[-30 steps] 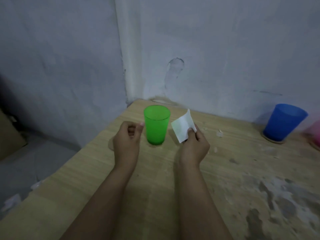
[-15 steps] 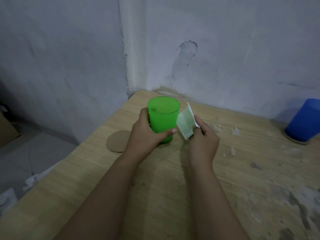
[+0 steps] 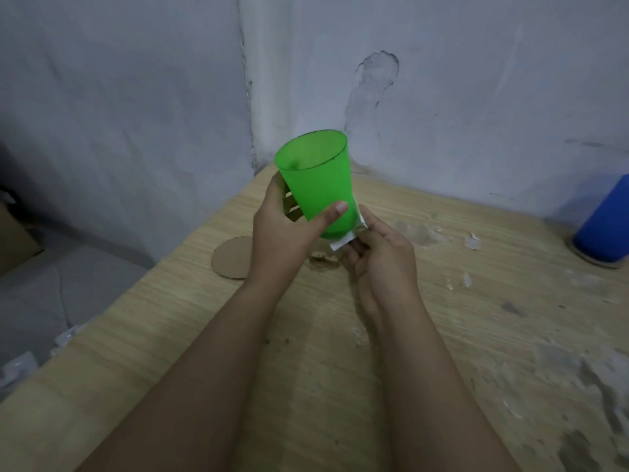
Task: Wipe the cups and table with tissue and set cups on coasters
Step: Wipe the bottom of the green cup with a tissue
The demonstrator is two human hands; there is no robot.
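Two cups are seen from the head view; no writing or label can be read on either. The green cup is held clear above the table, its long axis tilted, mouth pointing up and away toward the wall, base toward the person. Nothing is seen inside it. It is gripped low on its wall by the left hand, thumb across the front, fingers curled behind. A white tissue is pinched in the right hand and pressed to the cup's base and lower right side. A round cardboard coaster lies bare on the table just left of the left wrist. The blue cup, cut off at the right edge, stands on another coaster.
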